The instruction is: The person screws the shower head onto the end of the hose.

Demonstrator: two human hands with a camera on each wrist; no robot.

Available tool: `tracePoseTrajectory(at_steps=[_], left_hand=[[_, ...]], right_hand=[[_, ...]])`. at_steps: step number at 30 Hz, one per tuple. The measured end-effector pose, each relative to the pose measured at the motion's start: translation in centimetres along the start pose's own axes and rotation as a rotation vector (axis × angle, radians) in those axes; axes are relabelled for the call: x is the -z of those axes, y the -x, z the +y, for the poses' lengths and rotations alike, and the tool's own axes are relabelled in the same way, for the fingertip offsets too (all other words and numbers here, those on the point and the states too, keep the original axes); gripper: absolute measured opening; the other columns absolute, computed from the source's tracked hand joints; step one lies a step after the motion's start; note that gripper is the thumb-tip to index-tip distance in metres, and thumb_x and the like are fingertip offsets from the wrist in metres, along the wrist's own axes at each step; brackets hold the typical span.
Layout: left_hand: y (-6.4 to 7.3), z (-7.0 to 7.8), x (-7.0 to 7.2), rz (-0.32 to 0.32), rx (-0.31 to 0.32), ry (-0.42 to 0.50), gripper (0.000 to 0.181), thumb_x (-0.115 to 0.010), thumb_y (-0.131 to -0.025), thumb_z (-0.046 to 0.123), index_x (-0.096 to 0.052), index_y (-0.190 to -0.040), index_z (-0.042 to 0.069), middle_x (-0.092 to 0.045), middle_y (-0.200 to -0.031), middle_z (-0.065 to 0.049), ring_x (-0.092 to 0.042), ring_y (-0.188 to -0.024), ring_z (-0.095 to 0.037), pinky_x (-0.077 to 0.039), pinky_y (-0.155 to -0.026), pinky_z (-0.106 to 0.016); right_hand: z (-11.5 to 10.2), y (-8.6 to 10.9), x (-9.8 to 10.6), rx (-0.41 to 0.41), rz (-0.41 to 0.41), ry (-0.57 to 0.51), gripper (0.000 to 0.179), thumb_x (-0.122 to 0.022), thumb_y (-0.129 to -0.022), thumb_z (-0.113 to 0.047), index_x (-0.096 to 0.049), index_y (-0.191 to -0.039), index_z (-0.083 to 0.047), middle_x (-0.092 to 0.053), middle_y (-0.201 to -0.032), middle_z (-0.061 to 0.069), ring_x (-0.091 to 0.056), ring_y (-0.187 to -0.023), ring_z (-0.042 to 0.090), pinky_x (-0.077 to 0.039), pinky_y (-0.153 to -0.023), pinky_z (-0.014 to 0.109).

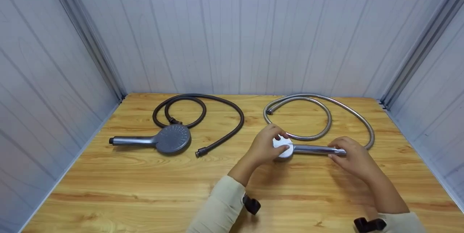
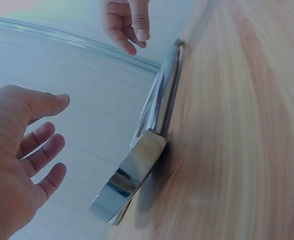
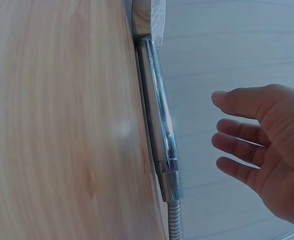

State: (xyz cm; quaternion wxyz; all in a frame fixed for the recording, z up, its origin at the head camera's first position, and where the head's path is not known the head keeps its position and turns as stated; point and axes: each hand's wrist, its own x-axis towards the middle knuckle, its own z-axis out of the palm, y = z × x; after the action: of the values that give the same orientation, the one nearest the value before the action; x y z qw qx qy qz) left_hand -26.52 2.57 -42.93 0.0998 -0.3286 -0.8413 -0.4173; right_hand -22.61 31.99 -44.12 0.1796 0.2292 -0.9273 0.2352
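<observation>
A chrome hand shower (image 1: 314, 149) lies on the table with its white spray face up. In the right wrist view its handle (image 3: 157, 105) meets a ribbed metal hose (image 3: 175, 220) at the lower end. My left hand (image 1: 262, 148) hovers over the round head, fingers spread and loosely bent. The left wrist view shows a gap between this hand (image 2: 29, 155) and the shower. Above the handle's far end is my right hand (image 1: 355, 157), which hides the joint in the head view. Its fingers (image 3: 242, 142) are apart from the metal and hold nothing.
The silver hose (image 1: 328, 119) loops behind the chrome shower. To the left lie a grey hand shower (image 1: 173, 138) and a separate dark hose (image 1: 237, 117), coiled behind it. Pale panel walls (image 1: 224, 33) enclose the wooden table (image 1: 145, 189) at the back and sides.
</observation>
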Motion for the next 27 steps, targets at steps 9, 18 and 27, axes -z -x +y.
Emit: tracePoseTrajectory(at_steps=[9, 18, 27], left_hand=[[1.1, -0.3, 1.8, 0.059, -0.057, 0.007, 0.018, -0.077, -0.083, 0.01, -0.066, -0.097, 0.007, -0.061, -0.098, -0.002, -0.057, -0.089, -0.014, -0.048, -0.08, -0.028], [2.4, -0.5, 3.2, 0.047, -0.076, 0.057, 0.02, -0.076, -0.084, 0.008, -0.066, -0.101, 0.004, -0.063, -0.101, -0.005, -0.059, -0.09, -0.02, -0.047, -0.081, -0.031], [3.5, -0.6, 4.4, 0.044, -0.102, 0.07, 0.021, -0.075, -0.083, 0.003, -0.064, -0.1, 0.003, -0.064, -0.099, -0.012, -0.06, -0.087, -0.019, -0.046, -0.079, -0.03]], right_hand=[[-1.0, -0.1, 0.0, 0.0, -0.02, -0.025, 0.024, -0.078, -0.08, -0.002, -0.068, -0.102, -0.006, -0.064, -0.105, 0.009, -0.063, -0.092, 0.03, -0.052, -0.076, 0.05], [-2.2, -0.6, 0.0, 0.07, 0.02, -0.014, 0.025, -0.079, -0.078, -0.002, -0.068, -0.101, -0.008, -0.065, -0.103, 0.006, -0.063, -0.089, 0.026, -0.052, -0.073, 0.047], [-3.1, -0.9, -0.2, 0.088, 0.014, -0.002, 0.027, -0.08, -0.078, -0.003, -0.069, -0.102, -0.009, -0.064, -0.104, 0.003, -0.063, -0.091, 0.023, -0.053, -0.075, 0.044]])
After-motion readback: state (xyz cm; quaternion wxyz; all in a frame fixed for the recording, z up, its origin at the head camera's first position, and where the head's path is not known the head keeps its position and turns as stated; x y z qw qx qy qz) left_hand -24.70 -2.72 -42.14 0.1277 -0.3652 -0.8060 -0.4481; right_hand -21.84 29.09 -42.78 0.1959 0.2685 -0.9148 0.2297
